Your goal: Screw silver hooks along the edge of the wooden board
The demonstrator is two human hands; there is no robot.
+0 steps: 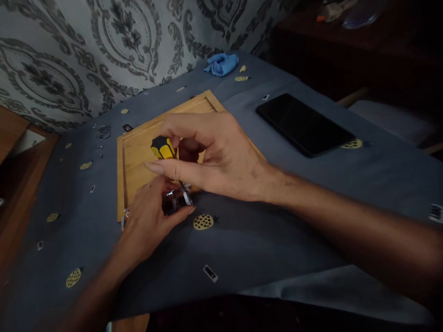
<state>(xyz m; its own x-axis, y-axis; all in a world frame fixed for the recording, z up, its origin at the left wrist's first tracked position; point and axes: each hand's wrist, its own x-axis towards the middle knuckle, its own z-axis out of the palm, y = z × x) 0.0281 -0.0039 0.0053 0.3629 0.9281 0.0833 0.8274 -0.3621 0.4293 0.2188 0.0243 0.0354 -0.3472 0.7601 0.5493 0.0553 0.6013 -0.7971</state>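
My right hand [224,157] is closed round a screwdriver with a yellow and black handle [164,148]. Its shaft points down at a shiny metal hinge [187,196] at the near edge of a framed wooden panel [138,159]. Whether the tip sits in a screw is too small to tell. My left hand [147,216] grips the hinge between thumb and fingers, partly hiding it. Another small metal fitting [123,221] shows at the panel's near left corner, left of that hand.
A black phone [305,123] lies right of the panel. Blue crumpled gloves or cloth [222,64] rest at the back by the patterned curtain [131,41]. Small loose metal pieces [102,132] lie on the blue tablecloth [249,249] to the left. Wooden furniture [20,184] borders the left side.
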